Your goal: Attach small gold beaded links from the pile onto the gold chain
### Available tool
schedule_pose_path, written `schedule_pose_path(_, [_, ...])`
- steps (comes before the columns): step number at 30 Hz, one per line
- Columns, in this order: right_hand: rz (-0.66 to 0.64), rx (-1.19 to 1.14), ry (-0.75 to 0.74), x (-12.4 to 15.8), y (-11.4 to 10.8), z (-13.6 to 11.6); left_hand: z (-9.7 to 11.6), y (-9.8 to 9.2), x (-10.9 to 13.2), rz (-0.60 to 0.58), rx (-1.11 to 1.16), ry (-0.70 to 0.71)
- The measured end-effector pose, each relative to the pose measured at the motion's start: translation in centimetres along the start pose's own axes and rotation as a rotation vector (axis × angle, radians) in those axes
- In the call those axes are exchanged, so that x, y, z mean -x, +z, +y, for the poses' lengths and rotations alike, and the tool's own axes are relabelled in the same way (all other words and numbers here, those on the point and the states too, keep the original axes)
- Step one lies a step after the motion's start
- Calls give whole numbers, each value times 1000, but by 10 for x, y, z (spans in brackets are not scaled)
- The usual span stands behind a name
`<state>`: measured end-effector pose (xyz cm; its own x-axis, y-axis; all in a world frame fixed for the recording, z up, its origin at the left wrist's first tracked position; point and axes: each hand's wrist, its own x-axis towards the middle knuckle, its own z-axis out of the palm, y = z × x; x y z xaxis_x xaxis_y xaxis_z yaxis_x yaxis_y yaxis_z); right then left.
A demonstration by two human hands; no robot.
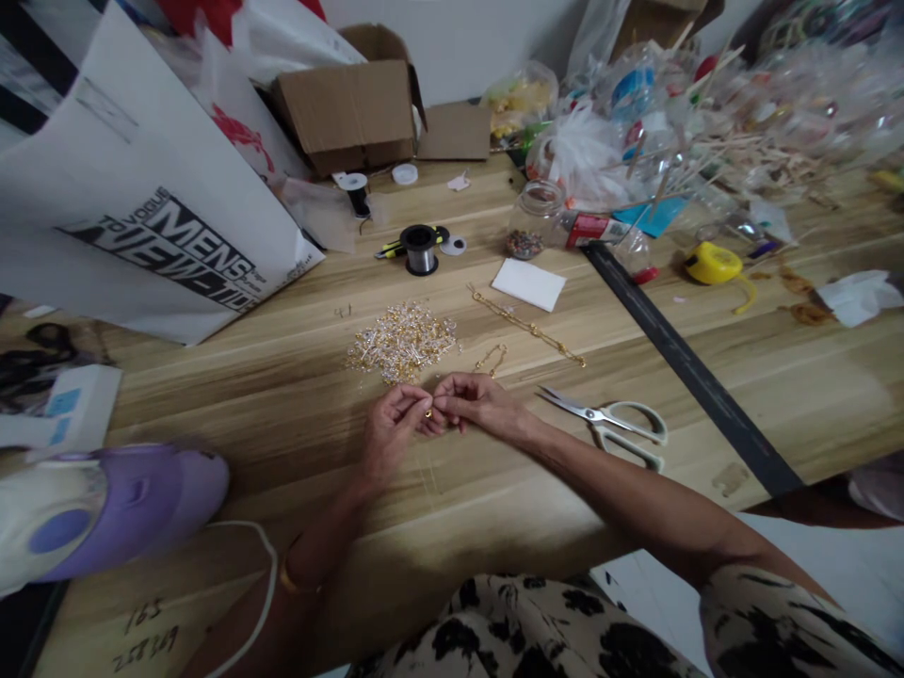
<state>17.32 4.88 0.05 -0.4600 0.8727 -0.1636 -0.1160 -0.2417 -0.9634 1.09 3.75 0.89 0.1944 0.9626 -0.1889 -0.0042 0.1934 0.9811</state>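
Observation:
My left hand (392, 428) pinches a small gold bead (427, 412) between thumb and fingertips. Close against it, my right hand (475, 405) is closed in a pinch, and what lies between its fingertips is too small to make out. A faint thin thread (427, 471) shows on the table below the hands. Just beyond them lies a loose pile of gold and clear beads (404, 341). A short gold chain (492, 360) and a longer beaded gold chain (529, 328) rest to the right. Scissors (611, 424) with pale handles lie beside my right forearm.
A spool of wire (419, 250), a jar of beads (529, 221) and a folded white paper (528, 284) stand behind. A black ruler (685, 363) and yellow tape measure (712, 264) lie right. A large paper bag (162, 188) and a purple-white appliance (141, 504) occupy the left.

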Motion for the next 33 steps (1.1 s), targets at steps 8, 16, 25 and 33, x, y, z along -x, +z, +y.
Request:
schedule_pose_path(8, [87, -31, -18, -1, 3, 2, -1, 0, 0, -4, 2, -4])
schedule_pose_path(16, [151, -51, -29, 0, 5, 1, 1, 2, 0, 11, -15, -2])
schedule_pose_path(25, [150, -67, -39, 1, 5, 2, -2, 1, 0, 0, -21, -18])
schedule_pose_path(33, [109, -31, -74, 2, 7, -2, 1, 2, 1, 1, -17, -42])
